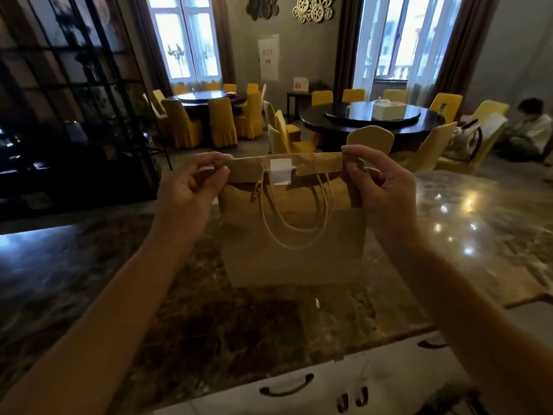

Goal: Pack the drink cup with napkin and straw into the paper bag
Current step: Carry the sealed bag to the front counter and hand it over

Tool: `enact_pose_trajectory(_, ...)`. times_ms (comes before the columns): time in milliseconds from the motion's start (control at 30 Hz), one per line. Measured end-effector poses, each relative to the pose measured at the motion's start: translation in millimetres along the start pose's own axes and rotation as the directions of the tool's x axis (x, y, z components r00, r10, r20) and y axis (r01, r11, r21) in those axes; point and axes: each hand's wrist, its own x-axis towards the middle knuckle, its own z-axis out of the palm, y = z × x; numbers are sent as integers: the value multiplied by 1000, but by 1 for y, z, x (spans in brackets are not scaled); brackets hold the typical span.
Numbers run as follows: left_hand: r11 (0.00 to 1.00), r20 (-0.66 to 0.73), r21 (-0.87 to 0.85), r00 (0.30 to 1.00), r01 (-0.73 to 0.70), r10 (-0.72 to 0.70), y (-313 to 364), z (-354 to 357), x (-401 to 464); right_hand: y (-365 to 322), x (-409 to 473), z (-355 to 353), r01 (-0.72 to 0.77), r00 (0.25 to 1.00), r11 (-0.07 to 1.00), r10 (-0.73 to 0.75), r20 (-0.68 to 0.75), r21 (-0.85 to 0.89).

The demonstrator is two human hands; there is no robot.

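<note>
Now, step in hand: closing the paper bag (pixel 294 253); its top is folded over toward the viewer and a white sticker (pixel 280 171) straddles the fold near the middle, so by the look of it the sealing is under way or just finished
Bag position: standing upright on the marble counter (pixel 119 289), roughly centred in front of the person, its base resting on the stone
Bag orientation: broad face turned to the viewer; long axis of the folded top runs left to right; the closed mouth points upward
Handles: two twisted paper loops (pixel 296 217) hang down over the front face below the fold
Left hand (pixel 191 193): pinched on the left end of the folded top, thumb and fingers closed narrowly on the paper
Right hand (pixel 380 187): pinched on the right end of the same fold, also closed tight on the paper
Contents: cup, napkin and straw cannot be seen; with the bag shut they are judged to be inside, though the view does not confirm it
Progress: judged very near the end of the task
Next move calls for: pressing the sticker flat so the fold holds, then letting go of both corners evenly so the bag stays upright
Risk: uneven release could tip the bag and the drink within
Background: round dining tables with yellow chairs (pixel 218 124), two bright windows, a person seated far right
</note>
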Motion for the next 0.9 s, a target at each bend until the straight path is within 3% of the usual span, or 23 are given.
enact_pose_trajectory(433, 972, -74, 192, 986, -136, 153, -57, 41, 163, 92, 164, 39, 36, 998, 992, -30, 49, -123)
enact_pose_trajectory(600, 939, -74, 326, 988, -108, 139, -74, 73, 240, 138, 236, 42, 9, 998, 987, 1, 67, -158)
enact_pose_trajectory(733, 854, -3, 508, 991, -115, 135, -98, 84, 278, 170, 272, 49, 10, 994, 973, 15, 105, -232)
enact_pose_trajectory(900, 850, -15, 527, 999, -28, 43, -152, 111, 313, 232, 306, 63, -46, 988, 953, 87, 127, -299)
